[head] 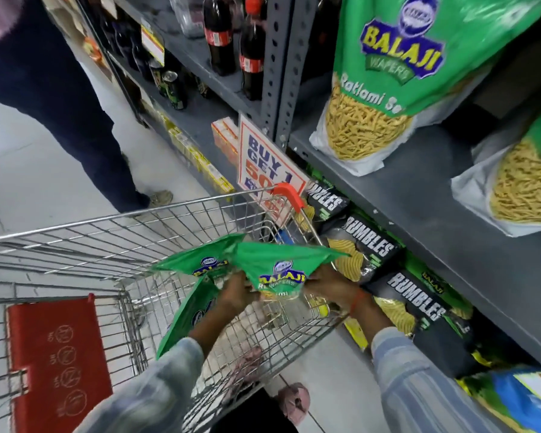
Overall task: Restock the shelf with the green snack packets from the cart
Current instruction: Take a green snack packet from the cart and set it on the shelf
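Both hands are over the wire cart (113,242), holding green snack packets. The left hand (236,293) is closed around a bunch of them: one packet (200,264) fans up and away from it and another (188,314) hangs down along the striped sleeve. The right hand (331,289) grips the right edge of the front packet (281,270), whose blue and yellow logo faces up. All three packets sit above the cart's basket, near its far right corner with the red corner guard (289,195).

Just right of the cart stands the grey shelf (419,198). Two more green packets already stand on it, one large and upright (388,73) and one at the picture's right edge (525,182), with bare shelf between them. Below that shelf board, black crisp bags (369,248) lie in a row, close to the right hand.

A "buy 1 get 1" sign (266,164) hangs at the shelf post, touching the cart's far rim. Cola bottles (252,48) stand on the shelves behind it. Another person's dark trouser legs (59,104) stand in the aisle beyond the cart. The cart's red seat flap (59,354) is at lower left.
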